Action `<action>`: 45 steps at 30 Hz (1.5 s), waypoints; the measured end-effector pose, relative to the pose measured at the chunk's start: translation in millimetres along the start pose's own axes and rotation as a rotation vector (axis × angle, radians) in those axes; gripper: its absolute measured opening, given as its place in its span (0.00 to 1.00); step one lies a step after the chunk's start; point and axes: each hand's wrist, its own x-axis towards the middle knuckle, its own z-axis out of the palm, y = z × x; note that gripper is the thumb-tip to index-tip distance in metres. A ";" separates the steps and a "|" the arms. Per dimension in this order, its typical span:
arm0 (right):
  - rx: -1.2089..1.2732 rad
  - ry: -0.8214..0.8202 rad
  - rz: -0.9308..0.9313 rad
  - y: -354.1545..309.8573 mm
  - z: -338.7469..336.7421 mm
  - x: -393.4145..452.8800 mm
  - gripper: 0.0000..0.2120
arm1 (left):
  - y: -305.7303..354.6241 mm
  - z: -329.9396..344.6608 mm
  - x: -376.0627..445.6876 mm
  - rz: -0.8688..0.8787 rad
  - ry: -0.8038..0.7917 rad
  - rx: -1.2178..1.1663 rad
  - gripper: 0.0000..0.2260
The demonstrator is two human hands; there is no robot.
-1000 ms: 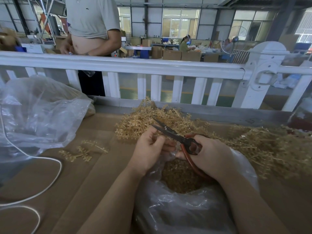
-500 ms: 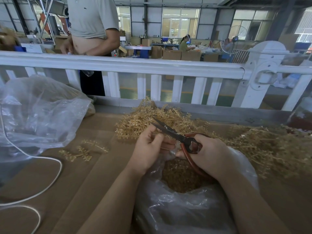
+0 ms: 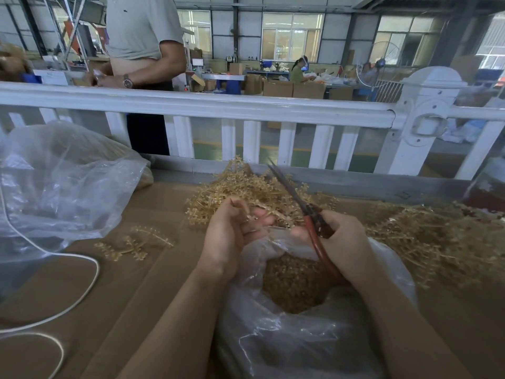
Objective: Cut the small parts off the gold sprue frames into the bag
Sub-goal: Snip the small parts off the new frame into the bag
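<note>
My left hand (image 3: 229, 236) curls over the mouth of the clear plastic bag (image 3: 287, 340), with small gold bits in its fingers. The bag holds a heap of cut gold parts (image 3: 295, 283). My right hand (image 3: 341, 242) grips red-handled scissors (image 3: 306, 206), their blades together and pointing up and away to the left. A pile of gold sprue frames (image 3: 246, 190) lies just beyond both hands, and a larger pile (image 3: 437, 236) spreads to the right.
A big clear bag (image 3: 60, 181) sits at the left with a white cable (image 3: 82, 291) looping below it. Loose gold frames (image 3: 131, 242) lie on the brown cardboard surface (image 3: 109, 310). A white railing (image 3: 218, 108) runs behind; a person stands past it.
The scissors have swung up from pointing left to pointing away, blades now together. My left hand turned palm-inward over the bag. The person behind the railing shifted right.
</note>
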 end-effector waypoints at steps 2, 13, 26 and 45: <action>0.112 0.017 0.032 -1.9 -0.1 1.8 0.24 | 0.5 -0.1 -0.8 -0.001 -0.022 -0.035 0.09; 0.277 -0.060 0.141 -14.4 -5.0 1.3 0.20 | 6.0 -3.3 -5.5 0.001 -0.139 -0.245 0.04; 0.441 -0.155 0.130 -22.6 -9.8 -3.2 0.15 | 5.0 -3.2 -3.5 0.053 -0.197 -0.219 0.05; 0.379 -0.316 0.117 -26.9 -5.2 -0.5 0.07 | 13.9 0.1 -5.5 0.066 -0.202 -0.201 0.05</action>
